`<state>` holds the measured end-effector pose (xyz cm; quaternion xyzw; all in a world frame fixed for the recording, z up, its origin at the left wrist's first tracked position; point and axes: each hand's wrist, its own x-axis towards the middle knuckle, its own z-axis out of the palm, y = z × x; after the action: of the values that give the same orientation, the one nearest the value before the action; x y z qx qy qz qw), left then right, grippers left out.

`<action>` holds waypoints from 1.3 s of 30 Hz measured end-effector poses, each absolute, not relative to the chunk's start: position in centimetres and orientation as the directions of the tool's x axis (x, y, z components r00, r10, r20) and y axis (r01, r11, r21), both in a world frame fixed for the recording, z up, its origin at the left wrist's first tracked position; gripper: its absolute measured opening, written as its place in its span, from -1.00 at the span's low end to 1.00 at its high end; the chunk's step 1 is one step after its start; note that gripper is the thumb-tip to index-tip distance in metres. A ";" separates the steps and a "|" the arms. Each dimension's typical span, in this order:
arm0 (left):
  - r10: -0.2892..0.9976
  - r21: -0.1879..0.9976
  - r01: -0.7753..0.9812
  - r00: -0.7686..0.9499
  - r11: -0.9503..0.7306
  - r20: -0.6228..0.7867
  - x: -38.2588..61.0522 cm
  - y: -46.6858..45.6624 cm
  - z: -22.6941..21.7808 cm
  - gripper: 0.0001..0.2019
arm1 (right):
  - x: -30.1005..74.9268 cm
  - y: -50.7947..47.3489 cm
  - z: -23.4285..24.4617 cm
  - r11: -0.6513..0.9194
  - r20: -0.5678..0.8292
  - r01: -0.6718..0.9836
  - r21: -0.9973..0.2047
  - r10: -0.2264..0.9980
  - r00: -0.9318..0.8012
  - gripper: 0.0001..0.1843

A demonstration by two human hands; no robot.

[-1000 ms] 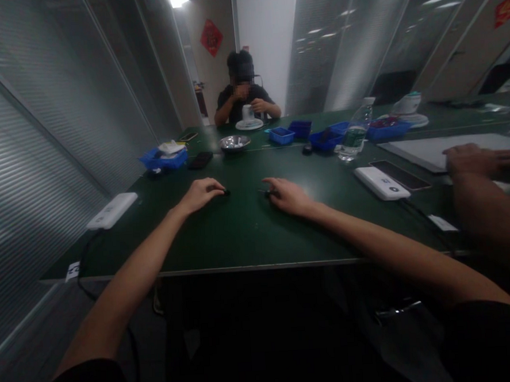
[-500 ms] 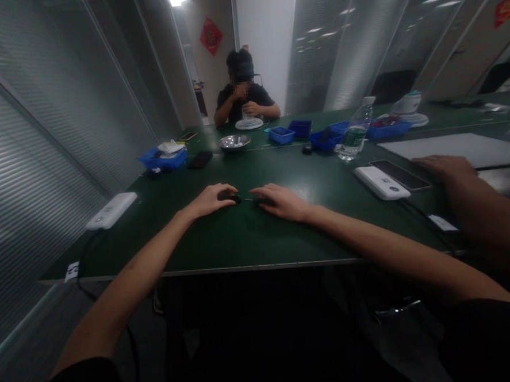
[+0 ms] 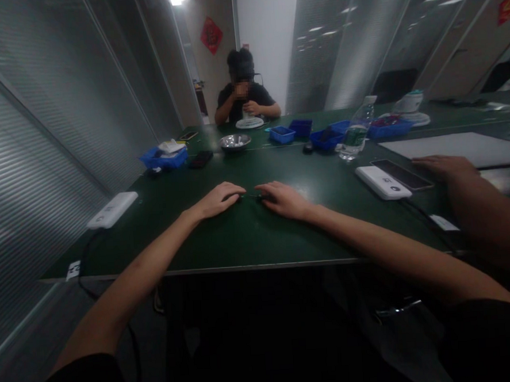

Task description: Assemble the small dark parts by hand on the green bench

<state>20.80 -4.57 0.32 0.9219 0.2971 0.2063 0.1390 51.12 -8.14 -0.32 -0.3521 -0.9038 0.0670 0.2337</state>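
Observation:
My left hand [image 3: 221, 199] rests low over the green table [image 3: 241, 244], its fingers and thumb closed around a small black object [image 3: 240, 197] that is mostly covered. Facing it, my right hand [image 3: 285, 200] is closed on a dark-handled tool with a thin metal shaft [image 3: 255, 196], which points left toward the black object. The handle is largely hidden under my fingers. A narrow gap separates the two hands. I cannot tell whether the shaft touches the black object.
White power banks [image 3: 384, 182] lie at both sides, trailing cables. Farther back are a steel bowl [image 3: 235, 142], blue bins [image 3: 164, 157], a water bottle [image 3: 355, 133] and a dark phone [image 3: 200, 159]. A person [image 3: 245, 90] sits opposite; another person's hand [image 3: 447, 166] rests at right.
My left hand has shifted slightly right, and its fingers have come down over the black object, covering more of it. My right hand has turned slightly, hiding more of the dark handle.

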 end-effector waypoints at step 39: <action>0.946 0.347 0.931 -0.007 -0.112 0.325 5.4 2.3 -1.3 -0.73 | 51.2 -8.7 0.6 0.709 0.324 0.644 -0.287 0.704 -0.632 -0.54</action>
<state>5.36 2.28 -1.25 0.7044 0.6661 0.2446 0.0150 51.22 -8.65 0.58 -0.3743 -0.9004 0.0719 0.2099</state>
